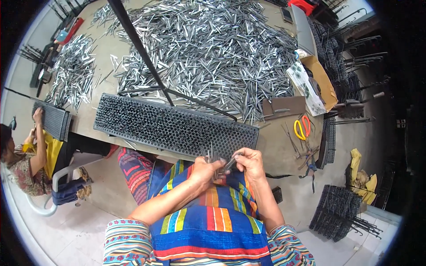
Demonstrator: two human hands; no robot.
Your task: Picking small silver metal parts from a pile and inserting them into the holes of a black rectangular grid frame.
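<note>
My left hand [205, 172] is closed around a bunch of slim silver metal strips [211, 153] that stick up past the thumb. Close beside it, my right hand [251, 165] pinches a few more strips [230, 164] between thumb and fingers. Both hands are just past the near edge of a long black perforated rack [243, 136], over my lap. Dark ends stand thickly in the holes over its left and middle, while holes show bare toward the right end. The exact kind of strip cannot be made out.
A wide heap of loose strips [199, 48] covers the table beyond the rack. A black metal stand [141, 53] rises over it. Scissors [302, 128], a brown pouch [284, 107] and a cardboard box [323, 84] lie right. At left, a co-worker [33, 164] handles another rack [52, 124].
</note>
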